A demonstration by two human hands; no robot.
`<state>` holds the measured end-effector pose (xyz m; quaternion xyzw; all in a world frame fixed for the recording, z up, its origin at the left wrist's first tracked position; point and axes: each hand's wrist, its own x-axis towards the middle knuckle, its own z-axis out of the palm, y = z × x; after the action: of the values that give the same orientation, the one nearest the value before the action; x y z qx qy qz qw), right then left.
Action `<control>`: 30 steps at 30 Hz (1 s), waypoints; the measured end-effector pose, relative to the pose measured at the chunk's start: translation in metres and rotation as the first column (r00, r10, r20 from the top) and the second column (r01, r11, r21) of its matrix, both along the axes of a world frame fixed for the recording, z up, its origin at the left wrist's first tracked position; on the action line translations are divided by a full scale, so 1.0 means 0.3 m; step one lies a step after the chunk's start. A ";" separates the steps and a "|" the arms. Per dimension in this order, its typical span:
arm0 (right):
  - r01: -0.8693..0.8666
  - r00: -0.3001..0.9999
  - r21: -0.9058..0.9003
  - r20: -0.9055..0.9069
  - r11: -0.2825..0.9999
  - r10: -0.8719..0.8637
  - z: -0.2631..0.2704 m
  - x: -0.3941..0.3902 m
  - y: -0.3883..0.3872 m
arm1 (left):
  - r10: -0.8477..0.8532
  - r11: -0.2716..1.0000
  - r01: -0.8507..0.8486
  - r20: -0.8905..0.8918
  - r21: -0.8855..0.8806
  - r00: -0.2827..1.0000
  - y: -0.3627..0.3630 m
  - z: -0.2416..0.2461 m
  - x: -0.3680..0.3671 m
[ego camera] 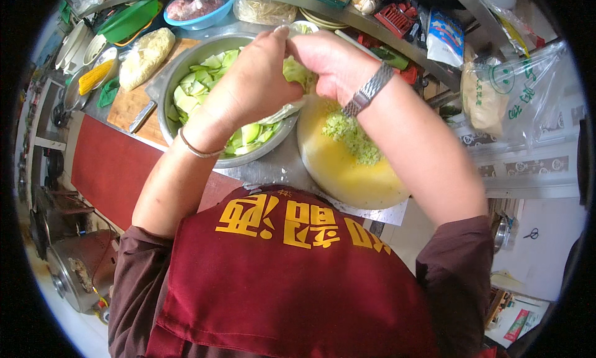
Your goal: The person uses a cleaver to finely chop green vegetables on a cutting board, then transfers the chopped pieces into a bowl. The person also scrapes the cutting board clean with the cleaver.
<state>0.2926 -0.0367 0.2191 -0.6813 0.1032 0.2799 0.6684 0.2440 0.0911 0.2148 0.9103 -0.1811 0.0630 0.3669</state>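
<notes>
A large metal basin holds thin pale-green vegetable slices. Above its right side my left hand is bent around a clear plastic bag with light-green leafy or shredded contents. My right hand, with a metal watch at the wrist, meets the left at the bag's upper part; its fingertips are partly hidden. Under my right forearm a round yellowish board carries a heap of finely chopped green vegetable.
Left of the basin lie a wooden cutting board, a cleaver and a bag of pale shreds. Behind stand a blue bowl of meat and a green basket. A metal shelf runs across the back right; a plastic bag hangs at the right.
</notes>
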 end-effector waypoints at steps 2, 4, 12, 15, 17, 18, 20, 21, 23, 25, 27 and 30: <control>-0.120 0.985 -0.041 0.119 0.992 0.124 0.038 0.003 -0.017 | -0.019 1.000 0.020 0.071 -0.008 0.997 0.020 0.008 0.004; -0.091 0.977 -0.135 0.179 0.987 0.114 0.070 0.016 -0.020 | -0.017 0.999 0.018 0.018 -0.044 1.000 0.032 0.011 0.010; -0.027 0.997 0.454 0.077 0.891 -0.009 0.025 0.025 -0.241 | 0.027 0.998 -0.024 0.037 -0.064 0.999 0.018 -0.010 0.009; -0.001 0.997 0.617 0.058 0.787 -0.044 -0.041 -0.046 -0.472 | 0.060 0.997 -0.063 -0.070 -0.050 0.996 0.024 -0.003 0.007; 0.223 0.961 0.510 0.030 0.831 -0.277 -0.142 -0.141 -0.612 | 0.049 0.997 -0.055 -0.118 -0.048 0.992 0.025 0.005 0.006; 0.318 0.924 0.476 0.035 0.820 -0.380 -0.208 -0.194 -0.668 | 0.055 0.996 -0.064 -0.149 -0.056 0.987 0.025 0.008 0.002; 0.545 0.785 0.296 0.149 0.784 -0.602 -0.365 -0.296 -0.751 | 0.034 0.994 -0.040 -0.062 -0.100 0.997 0.017 0.010 -0.003; 0.683 0.693 0.177 0.150 0.708 -0.706 -0.446 -0.335 -0.778 | 0.020 0.989 -0.030 -0.076 -0.142 0.997 0.014 0.010 -0.007; 0.686 0.696 -0.264 0.510 0.679 -0.505 -0.583 -0.431 -0.808 | 0.046 0.985 -0.072 -0.164 -0.156 0.985 0.014 0.010 -0.023; 0.641 0.680 -0.494 0.721 0.587 -0.134 -0.680 -0.500 -0.797 | 0.041 0.983 -0.071 -0.173 -0.171 0.984 0.011 0.006 -0.025; 0.568 0.708 -0.613 0.704 0.549 0.055 -0.728 -0.550 -0.762 | 0.063 0.980 -0.098 -0.202 -0.171 0.977 0.009 0.002 -0.027; 0.463 0.756 -0.706 0.631 0.537 0.178 -0.750 -0.534 -0.692 | 0.110 0.986 -0.130 -0.180 -0.102 0.978 0.002 -0.004 -0.026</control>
<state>0.1322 -0.2442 -0.0059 -0.9528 0.0498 -0.1118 0.2779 0.2362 0.0917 0.2136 0.8993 -0.0892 0.0159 0.4279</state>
